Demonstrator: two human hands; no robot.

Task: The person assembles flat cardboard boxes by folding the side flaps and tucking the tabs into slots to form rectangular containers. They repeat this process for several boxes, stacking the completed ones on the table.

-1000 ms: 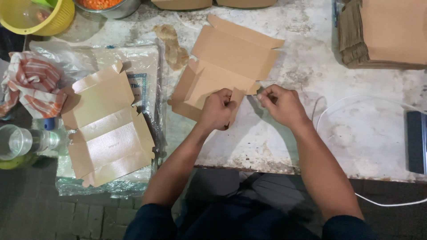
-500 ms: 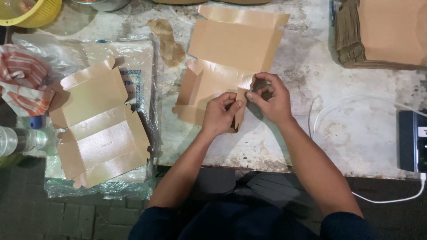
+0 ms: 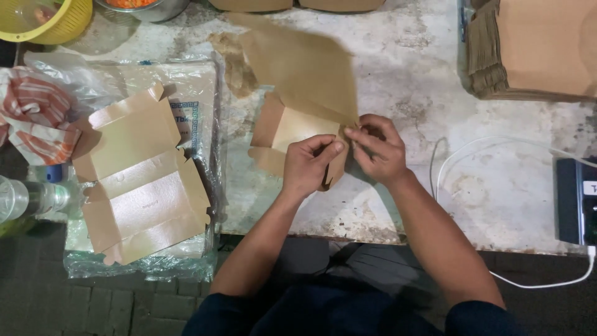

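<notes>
Matt brown card for the half-folded box (image 3: 305,118), creased along its flaps. Same dull card in the flat box blank (image 3: 140,180), laid on glossy, crinkled plastic wrap (image 3: 205,93). Rough, stained stone tabletop (image 3: 410,68) (mottled grey-white). Smooth white cable (image 3: 472,146).

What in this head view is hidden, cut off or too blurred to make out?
- Box corner: covered by the left hand and right hand.
- Box lid: blurred.
- Yellow basket and bowl: cut off by the top edge.
- Cardboard stack: cut off at the top right.
- Bottle: cut off at the left edge.
</notes>
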